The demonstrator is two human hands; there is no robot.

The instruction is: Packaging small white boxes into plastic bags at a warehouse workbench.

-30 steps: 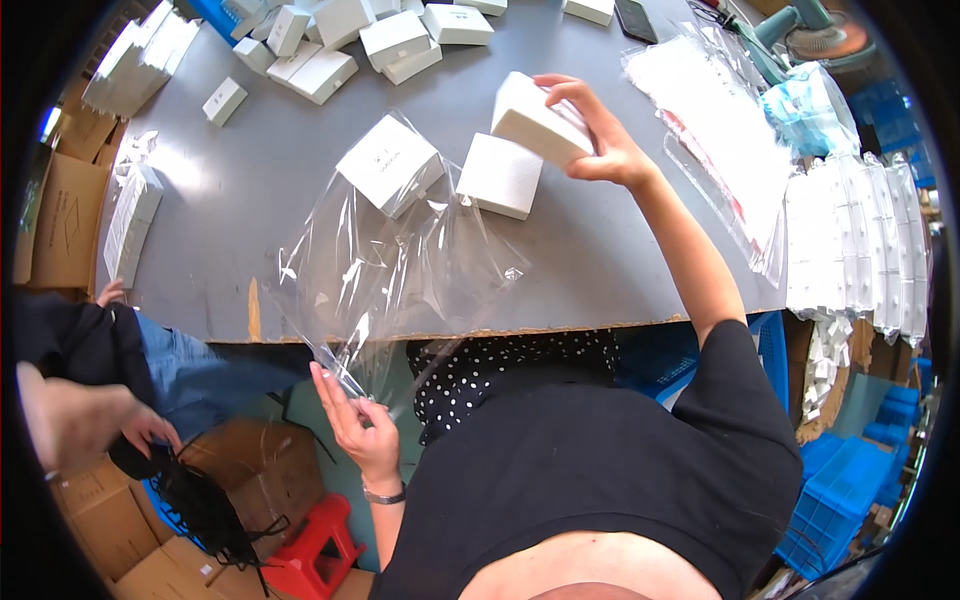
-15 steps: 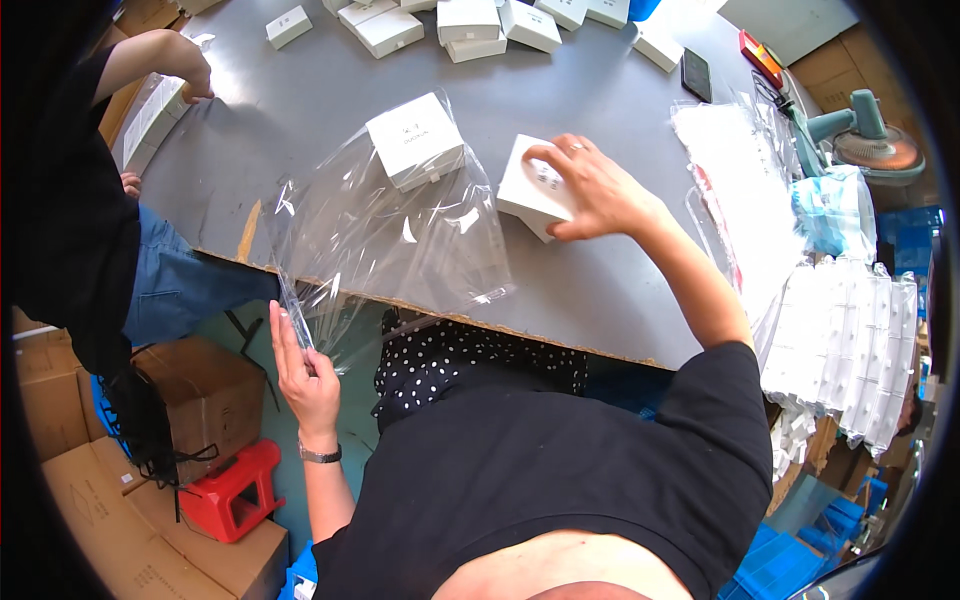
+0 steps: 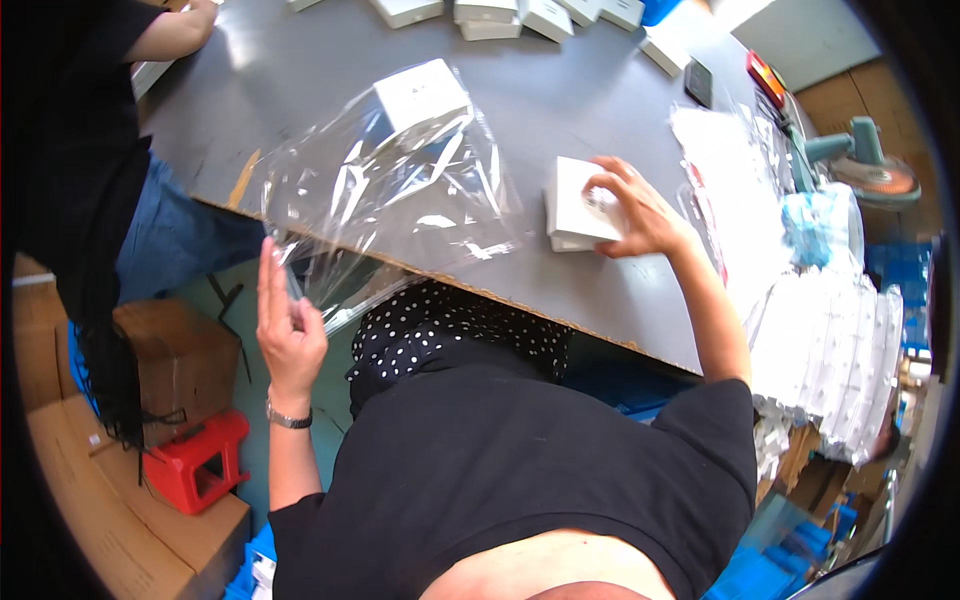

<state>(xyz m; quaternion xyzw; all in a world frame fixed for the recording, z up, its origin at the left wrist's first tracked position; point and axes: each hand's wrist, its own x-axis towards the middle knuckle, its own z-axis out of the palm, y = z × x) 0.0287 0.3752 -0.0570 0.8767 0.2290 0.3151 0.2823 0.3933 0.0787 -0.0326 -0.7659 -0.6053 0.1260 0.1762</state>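
Note:
My left hand [image 3: 287, 325] is at the table's near edge, its fingers straight and the thumb pressed toward them on the rim of a clear plastic bag [image 3: 400, 190]. The bag spreads across the tabletop, and a white box [image 3: 422, 92] lies at its far end with the film around it. To the right of the bag, my right hand [image 3: 640, 210] grips a second white box [image 3: 577, 190], thumb at its near edge and fingers over the top. This box appears to be on or just above the table; I cannot tell which.
Several white boxes [image 3: 490, 28] lie along the far side of the grey table [image 3: 340, 40]. A phone [image 3: 698, 84], a stack of clear packaging film [image 3: 715, 150] and a small fan [image 3: 865, 165] are on the right. At the left, a co-worker's arm [image 3: 175, 35] rests over the table.
My right hand has moved right with the second box, away from the bag, and the box has turned. My left hand still has the bag's rim. The whole view has shifted slightly.

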